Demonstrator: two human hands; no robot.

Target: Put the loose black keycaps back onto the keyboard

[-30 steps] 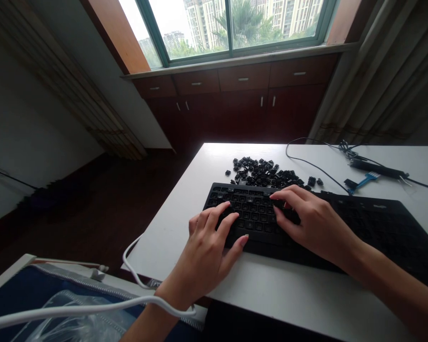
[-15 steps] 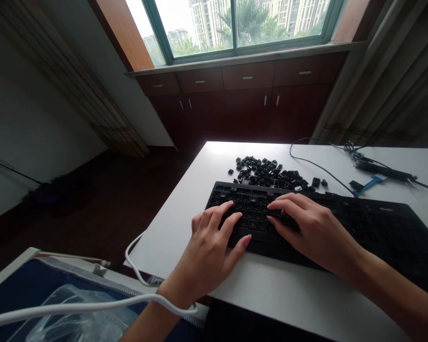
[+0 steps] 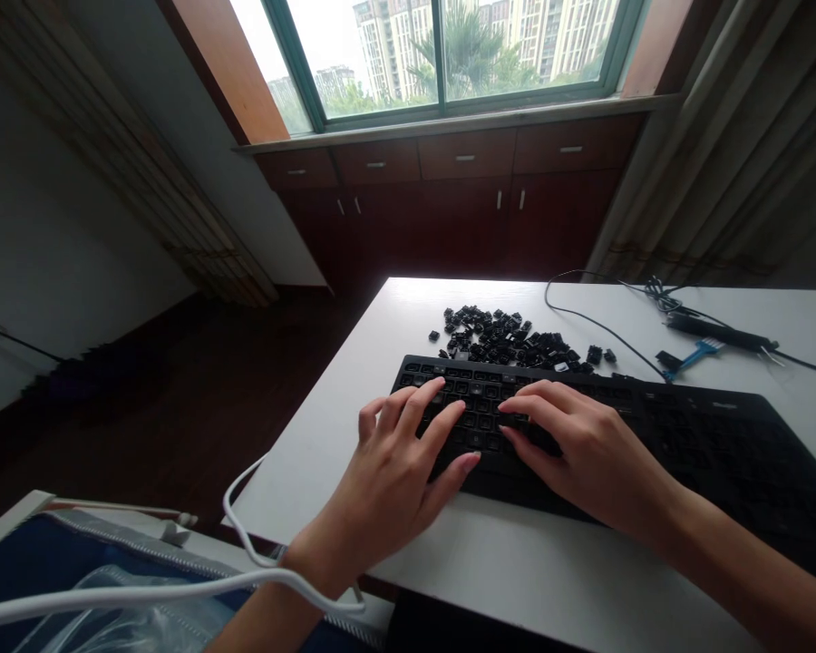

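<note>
A black keyboard (image 3: 653, 444) lies slantwise on the white table (image 3: 340, 435), its left part showing several bare key positions. My left hand (image 3: 401, 453) rests on its left end with fingers spread, the thumb at the front edge. Over the keys to the right, my right hand (image 3: 578, 435) has thumb and fingertips pinched around a small dark piece that looks like a keycap, mostly hidden by the fingers. Just behind the keyboard, loose black keycaps (image 3: 496, 336) are heaped, a few lying apart from the pile.
Toward the back right are a blue-handled brush (image 3: 694, 358), a black rod-shaped tool (image 3: 721, 331) and a thin black cable (image 3: 598, 317). A white cable (image 3: 245, 517) loops past my left wrist. A blue fabric container (image 3: 20, 571) with clear plastic stands at lower left.
The view has shifted slightly, so the table and keyboard sit a little lower and further left. Both hands stay over the same part of the keyboard, with only small finger movement.
</note>
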